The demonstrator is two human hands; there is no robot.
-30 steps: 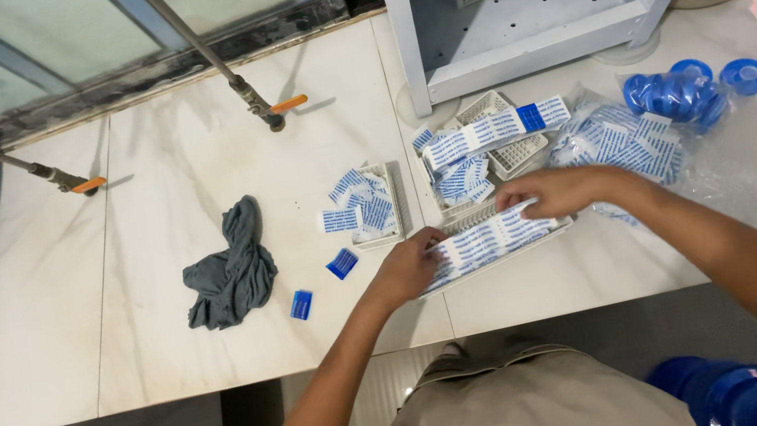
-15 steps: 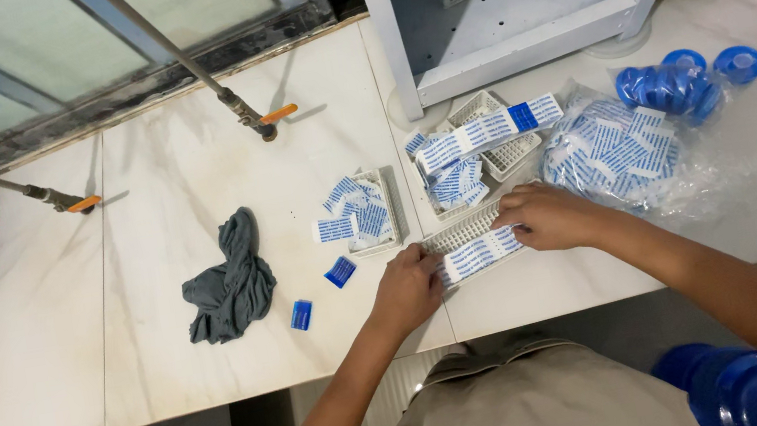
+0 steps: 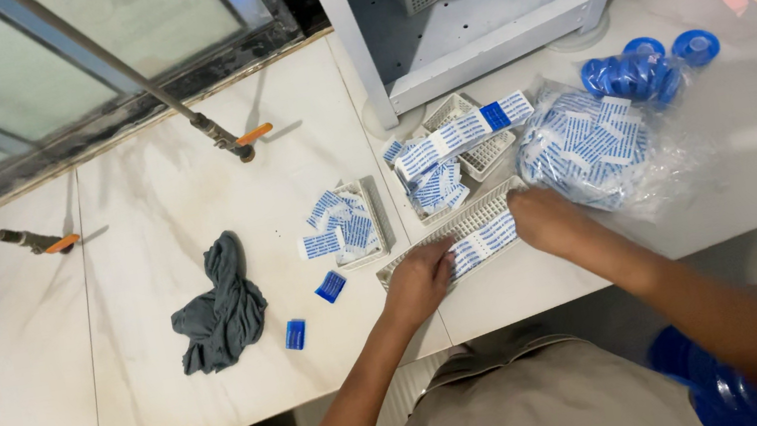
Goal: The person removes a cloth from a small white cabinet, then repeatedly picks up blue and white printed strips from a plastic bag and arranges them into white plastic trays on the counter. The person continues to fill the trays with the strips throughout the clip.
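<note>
Where hands meet: sachet row.

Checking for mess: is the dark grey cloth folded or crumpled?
Crumpled. The grey cloth lies bunched in an uneven heap on the white table, clear of both hands.

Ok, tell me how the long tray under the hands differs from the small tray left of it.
The long tray is a narrow slotted strip lying slantwise; the small tray is short and squarish. The long tray holds one neat row of blue-and-white packets, pressed by the left hand and right hand; the small tray holds a loose heap and is untouched. Both are white plastic on the pale table.
</note>
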